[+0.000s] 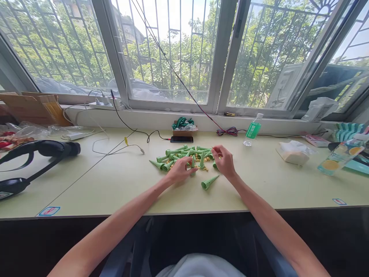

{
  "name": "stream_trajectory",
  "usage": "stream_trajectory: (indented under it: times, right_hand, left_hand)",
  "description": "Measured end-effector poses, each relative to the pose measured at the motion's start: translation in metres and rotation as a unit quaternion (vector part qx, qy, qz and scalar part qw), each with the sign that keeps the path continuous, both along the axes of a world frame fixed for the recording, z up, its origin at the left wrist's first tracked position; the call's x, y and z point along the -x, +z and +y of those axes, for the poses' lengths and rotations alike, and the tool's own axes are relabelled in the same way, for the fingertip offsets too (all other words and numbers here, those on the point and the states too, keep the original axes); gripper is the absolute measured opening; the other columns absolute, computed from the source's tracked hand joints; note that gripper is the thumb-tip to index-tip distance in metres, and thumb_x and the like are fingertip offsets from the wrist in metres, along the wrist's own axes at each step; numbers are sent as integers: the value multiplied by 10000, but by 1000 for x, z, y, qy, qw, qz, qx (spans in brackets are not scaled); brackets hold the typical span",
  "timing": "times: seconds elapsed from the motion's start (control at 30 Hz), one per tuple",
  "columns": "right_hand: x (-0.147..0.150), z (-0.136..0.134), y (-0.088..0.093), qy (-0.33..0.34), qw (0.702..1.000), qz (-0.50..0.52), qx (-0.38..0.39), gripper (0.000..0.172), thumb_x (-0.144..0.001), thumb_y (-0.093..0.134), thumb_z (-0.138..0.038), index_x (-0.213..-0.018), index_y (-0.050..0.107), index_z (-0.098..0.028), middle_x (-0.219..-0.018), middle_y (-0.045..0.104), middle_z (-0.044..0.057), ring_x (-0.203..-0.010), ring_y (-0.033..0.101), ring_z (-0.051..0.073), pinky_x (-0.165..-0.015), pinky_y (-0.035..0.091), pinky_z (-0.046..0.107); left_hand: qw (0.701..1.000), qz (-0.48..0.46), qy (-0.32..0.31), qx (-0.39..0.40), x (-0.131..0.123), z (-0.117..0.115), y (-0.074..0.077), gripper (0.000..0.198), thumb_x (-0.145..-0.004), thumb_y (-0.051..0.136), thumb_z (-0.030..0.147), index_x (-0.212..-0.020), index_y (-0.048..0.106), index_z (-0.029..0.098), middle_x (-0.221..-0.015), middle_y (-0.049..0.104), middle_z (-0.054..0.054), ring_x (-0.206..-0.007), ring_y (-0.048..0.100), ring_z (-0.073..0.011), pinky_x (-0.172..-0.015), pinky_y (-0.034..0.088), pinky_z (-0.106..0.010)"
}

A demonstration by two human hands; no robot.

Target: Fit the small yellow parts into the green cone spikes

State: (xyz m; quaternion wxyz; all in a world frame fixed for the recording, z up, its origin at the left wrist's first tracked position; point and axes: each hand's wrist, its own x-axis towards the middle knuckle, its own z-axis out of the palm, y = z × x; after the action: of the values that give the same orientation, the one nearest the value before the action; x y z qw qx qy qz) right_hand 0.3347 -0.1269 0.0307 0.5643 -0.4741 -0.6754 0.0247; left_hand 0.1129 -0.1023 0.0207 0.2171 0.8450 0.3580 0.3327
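A pile of several green cone-shaped plastic spikes (178, 154) lies on the pale table (121, 181), with small yellow pieces among them. My left hand (180, 170) rests at the pile's near edge, its fingers curled round one green spike (193, 163). My right hand (225, 161) is on the right of the pile, fingers pinched together on something small I cannot make out. One green spike (209, 182) lies alone, nearer to me, between the two hands.
A black phone (181, 139) and a small box with green items (184, 127) sit behind the pile. A water bottle (253, 130) stands right of them. Black headphones (31, 161) lie far left. Tissues (292, 154) and a drink pouch (340, 156) lie at right. Cables cross the table.
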Motion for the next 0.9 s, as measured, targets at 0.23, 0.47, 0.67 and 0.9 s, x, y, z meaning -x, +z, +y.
stream_trajectory:
  times: [0.23,0.47,0.67,0.9]
  right_hand:
    - [3,-4,1,9,1000,-16,-15,241,-961,448,-383,-940,607,-203,-912,630,66,-775,589,169,-624,508,260]
    - [9,-8,1,35,999,-28,-2,232,-954,460,-372,-912,616,-206,-878,638,60,-733,587,163,-626,517,269]
    - [14,-9,-2,83,996,-36,4,208,-943,479,-352,-930,621,-201,-893,665,60,-714,606,154,-633,509,265]
    - [15,-7,-7,123,988,-87,37,263,-946,467,-377,-854,633,-193,-759,632,39,-632,549,144,-604,467,261]
  left_hand:
    - [1000,7,-2,-22,-1,-2,-1,230,-823,611,400,-824,616,170,-717,571,6,-509,420,-94,-527,344,-230]
    - [999,-15,2,34,-2,-3,-1,288,-859,550,431,-865,639,157,-730,621,-14,-501,475,-99,-529,387,-238]
    - [985,-112,8,134,-2,-1,0,346,-812,593,494,-909,600,162,-807,634,-25,-560,575,-109,-479,417,-204]
    - [970,-167,15,178,-1,-1,3,369,-777,645,500,-895,586,155,-726,573,-1,-429,439,-51,-356,319,-176]
